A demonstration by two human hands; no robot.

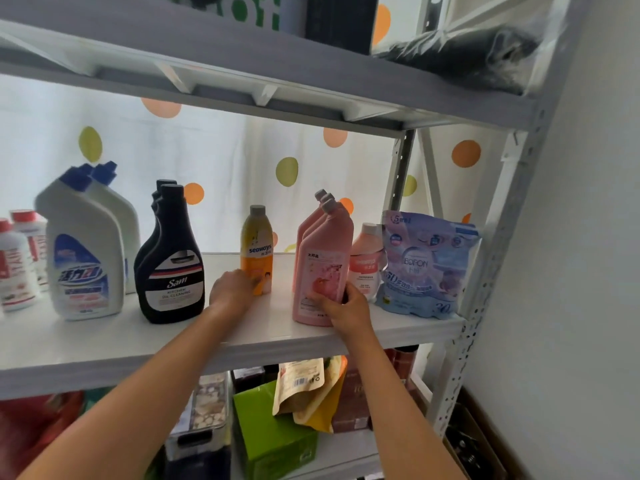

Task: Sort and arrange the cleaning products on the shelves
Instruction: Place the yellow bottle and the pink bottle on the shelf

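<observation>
Up on the white shelf (104,344), both hands reach in among the cleaning products. Taking the yellow bottle (257,244) as the mark: it stands upright near the middle of the shelf, toward the back, and the left hand (232,289) is at its base, fingers curled toward its lower left side; whether they truly grip it cannot be told, as the fingertips are blurred. To the right of the yellow bottle stands a row of three pink bottles (322,268), one behind another, and the right hand (341,304) holds the front one low down, thumb on its label and fingers wrapped round its right side. Further right of it are a small pink bottle (366,261) and, just beside that, a blue pouch (427,265) at the shelf's end. Left of the yellow bottle stand the black spray bottles (169,258), then two white bottles (86,251) with blue caps, then white bottles with red caps (15,261) at the frame's edge. Below the yellow bottle, on the lower shelf, sit a green box (273,434) and some pouches (304,386).
</observation>
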